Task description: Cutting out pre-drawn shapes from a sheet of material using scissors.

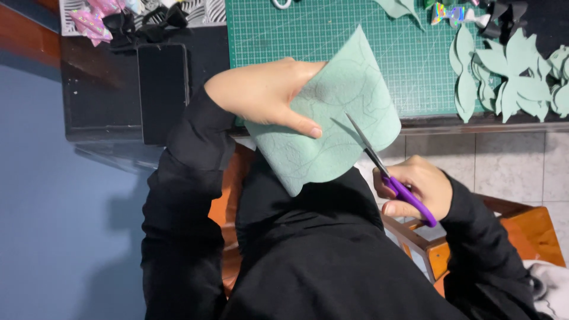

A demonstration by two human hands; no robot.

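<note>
A green cutting mat (pixel 332 35) lies on the dark table (pixel 101 106). Left of the mat rests a black phone (pixel 163 89) — above it, black ribbon bows (pixel 145 26). On the mat's right edge lie cut-out green leaves (pixel 510 77) — beyond them, a wooden chair (pixel 527 231).

Head cam only, close, looks down over lap toward desk edge (pixel 450 123).
</note>
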